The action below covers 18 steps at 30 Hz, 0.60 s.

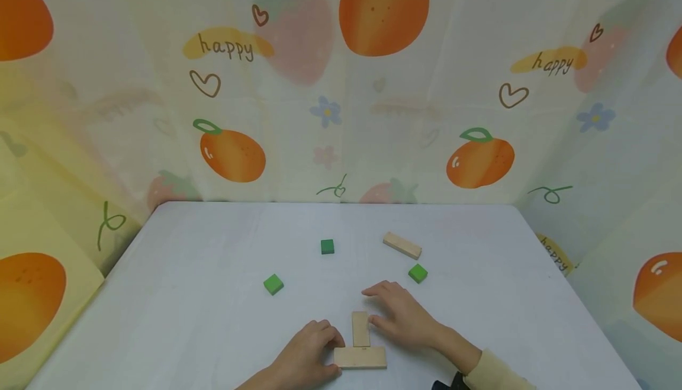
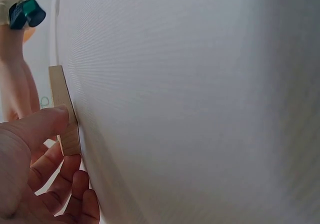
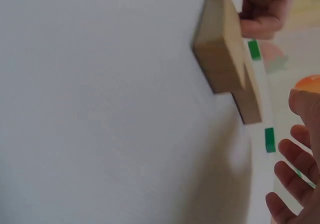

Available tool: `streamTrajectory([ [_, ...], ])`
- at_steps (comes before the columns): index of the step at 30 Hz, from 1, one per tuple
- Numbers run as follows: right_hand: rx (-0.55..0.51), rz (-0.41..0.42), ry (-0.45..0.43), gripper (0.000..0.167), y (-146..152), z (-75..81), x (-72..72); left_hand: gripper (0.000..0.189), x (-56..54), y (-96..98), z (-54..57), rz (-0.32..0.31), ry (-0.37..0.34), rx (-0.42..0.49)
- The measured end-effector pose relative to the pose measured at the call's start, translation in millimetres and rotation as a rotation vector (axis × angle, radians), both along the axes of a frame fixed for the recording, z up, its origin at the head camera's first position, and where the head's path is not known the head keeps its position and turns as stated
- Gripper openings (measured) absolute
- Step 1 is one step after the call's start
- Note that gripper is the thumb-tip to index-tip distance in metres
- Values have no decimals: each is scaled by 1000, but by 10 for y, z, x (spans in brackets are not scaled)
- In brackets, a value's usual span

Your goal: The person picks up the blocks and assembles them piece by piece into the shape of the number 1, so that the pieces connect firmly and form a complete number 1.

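Two plain wooden blocks meet in an upside-down T near the table's front edge in the head view. One wooden block (image 1: 360, 358) lies crosswise. The other wooden block (image 1: 360, 328) points away from its middle. My left hand (image 1: 305, 351) pinches the left end of the crosswise block; the left wrist view has the thumb (image 2: 52, 121) on its face and fingertips at its end. Just right of the far block hovers my right hand (image 1: 402, 317), fingers loosely spread, holding nothing. In the right wrist view its fingers (image 3: 297, 159) stand apart from both blocks.
Beyond the hands lie three green blocks: one at left (image 1: 273, 284), one at the middle back (image 1: 327, 247) and one at right (image 1: 418, 273). Another wooden block (image 1: 402, 245) rests slantwise at the back right. A fruit-printed curtain (image 1: 367, 94) hangs behind the white table (image 1: 186, 295).
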State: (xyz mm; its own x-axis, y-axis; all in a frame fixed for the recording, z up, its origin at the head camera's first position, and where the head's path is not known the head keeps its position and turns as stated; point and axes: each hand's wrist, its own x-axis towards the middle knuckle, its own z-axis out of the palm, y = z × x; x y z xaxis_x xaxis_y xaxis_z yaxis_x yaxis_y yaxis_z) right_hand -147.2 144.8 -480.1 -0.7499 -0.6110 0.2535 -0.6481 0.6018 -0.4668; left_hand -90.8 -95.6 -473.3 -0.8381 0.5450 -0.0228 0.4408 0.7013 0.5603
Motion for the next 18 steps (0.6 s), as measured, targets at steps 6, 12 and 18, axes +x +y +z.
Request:
streamTrajectory([
  [6, -43, -38, 102, 41, 54, 103, -195, 28, 5, 7, -1, 9, -8, -7],
  [12, -72, -112, 132, 39, 141, 175, -435, 29, 16, 10, -1, 17, -13, -11],
  [18, -76, -194, 184, 38, 245, 194, -659, 29, 29, 12, -1, 21, -11, 1],
])
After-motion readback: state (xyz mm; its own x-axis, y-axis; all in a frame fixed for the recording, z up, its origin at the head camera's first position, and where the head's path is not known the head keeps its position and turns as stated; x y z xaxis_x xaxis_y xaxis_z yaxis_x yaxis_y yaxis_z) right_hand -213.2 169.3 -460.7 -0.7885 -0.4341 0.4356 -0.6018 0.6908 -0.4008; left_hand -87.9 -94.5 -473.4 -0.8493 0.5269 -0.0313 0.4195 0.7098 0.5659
